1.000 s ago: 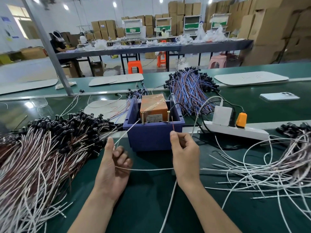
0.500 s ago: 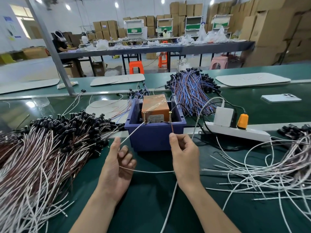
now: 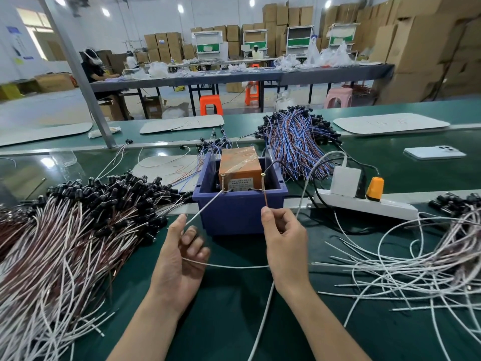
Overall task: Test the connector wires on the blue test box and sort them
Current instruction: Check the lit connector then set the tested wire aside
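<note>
Contact is the risk: left hand (image 3: pixel 179 256) holds a white wire end (image 3: pixel 205 209) to the left screw (image 3: pixel 223 182) on the blue test box (image 3: pixel 242 212), mid-surface; right hand (image 3: pixel 283 241) pinches its brown end (image 3: pixel 266 199) at the right screw (image 3: pixel 263 182). Any tremor could lift either, faking a fail.

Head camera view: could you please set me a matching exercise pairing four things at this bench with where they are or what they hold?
Things:
1. left hand
2. right hand
3. white slab smartphone
4. white plastic power strip

Places or states:
A. lies far right on the dark green bench top
B. pinches the thin brown wire end
C. sits just right of the blue plastic test box
D. pinches the white wire end

Pairs: 1-D, 2-B, 3-A, 4-C.
</note>
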